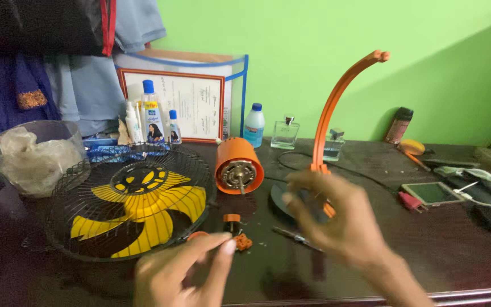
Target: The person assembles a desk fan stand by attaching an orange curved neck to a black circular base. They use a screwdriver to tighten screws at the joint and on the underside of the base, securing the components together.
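Left hand (186, 270), fingertips pinched over a small orange plastic fitting (242, 243) on the dark glossy table (456, 250), beside the round black wire fan guard (86, 227) with yellow blades (160, 210). Right hand (336, 219), blurred, fingers curled round the base of a curved orange plastic arm (336, 96); the cylindrical orange motor housing (238, 166) lies behind.

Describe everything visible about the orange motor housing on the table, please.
The orange cylindrical motor housing looks like plastic. It lies on its side on the dark wooden table, its open end facing the camera. Inside shows a silvery metal motor with a thin shaft sticking out. It sits just right of the black wire fan grille. Neither hand touches it.
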